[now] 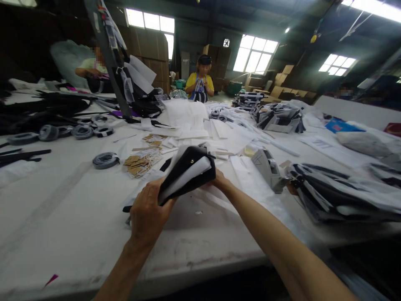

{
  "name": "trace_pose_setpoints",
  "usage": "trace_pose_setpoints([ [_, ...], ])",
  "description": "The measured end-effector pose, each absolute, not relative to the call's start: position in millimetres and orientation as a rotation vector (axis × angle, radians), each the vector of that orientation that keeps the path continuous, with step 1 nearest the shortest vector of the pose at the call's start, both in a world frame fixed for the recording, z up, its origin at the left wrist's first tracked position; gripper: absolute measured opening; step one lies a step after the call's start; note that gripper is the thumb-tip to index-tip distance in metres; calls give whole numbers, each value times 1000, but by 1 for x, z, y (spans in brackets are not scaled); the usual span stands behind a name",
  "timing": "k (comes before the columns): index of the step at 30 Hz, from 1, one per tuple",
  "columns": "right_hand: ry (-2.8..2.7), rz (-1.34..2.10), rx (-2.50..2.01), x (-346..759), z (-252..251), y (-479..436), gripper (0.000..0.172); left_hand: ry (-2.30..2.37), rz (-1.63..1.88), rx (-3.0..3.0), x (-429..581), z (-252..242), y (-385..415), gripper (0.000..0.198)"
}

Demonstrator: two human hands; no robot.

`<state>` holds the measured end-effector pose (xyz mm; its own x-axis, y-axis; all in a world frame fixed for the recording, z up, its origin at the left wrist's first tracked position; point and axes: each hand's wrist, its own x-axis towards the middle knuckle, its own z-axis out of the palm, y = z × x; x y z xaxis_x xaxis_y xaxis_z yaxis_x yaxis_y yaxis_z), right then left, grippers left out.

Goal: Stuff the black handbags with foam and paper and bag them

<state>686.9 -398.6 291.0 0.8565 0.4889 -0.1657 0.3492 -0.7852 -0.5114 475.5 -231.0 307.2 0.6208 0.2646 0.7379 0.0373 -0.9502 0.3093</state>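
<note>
A black bag [200,180] with a metal snap is held tilted above the table, its mouth parted around white padding [197,170]. My left hand [150,209] is closed on the bag's lower left end, with the thumb underneath. At the bag's right end, my right hand [220,179] grips it from behind, and most of its fingers are hidden. Brown cardboard tags [139,164] with white strings lie just beyond my left hand. A coiled grey strap [105,160] rests to the left of them.
White sheets [188,115] cover the table's middle. A grey tape dispenser [267,169] stands at the right, beside stacked black bags [341,196]. More coiled straps [83,131] and black strips lie left. A post [109,58] rises at back left. Two people work across the table.
</note>
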Motion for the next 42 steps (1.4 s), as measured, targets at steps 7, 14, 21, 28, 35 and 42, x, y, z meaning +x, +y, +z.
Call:
trace_pose_setpoints([
  [7,-875,309,-2689,620,291,-452,60,411,1221,2494,477,312,-211,45],
  [14,-1198,68,-2960,609,270,-466,27,419,1225,2526,478,312,-212,45],
  [21,-1212,344,-2922,600,293,-477,24,395,1220,2532,478,311,-212,45],
  [28,-947,386,-2832,600,293,-460,23,336,1227,2557,477,311,-216,42],
  [35,-489,643,-2286,570,289,-463,18,329,1240,2548,478,315,-212,41],
  [42,105,1163,-1308,507,272,-489,33,-171,1263,2695,468,299,-246,33],
])
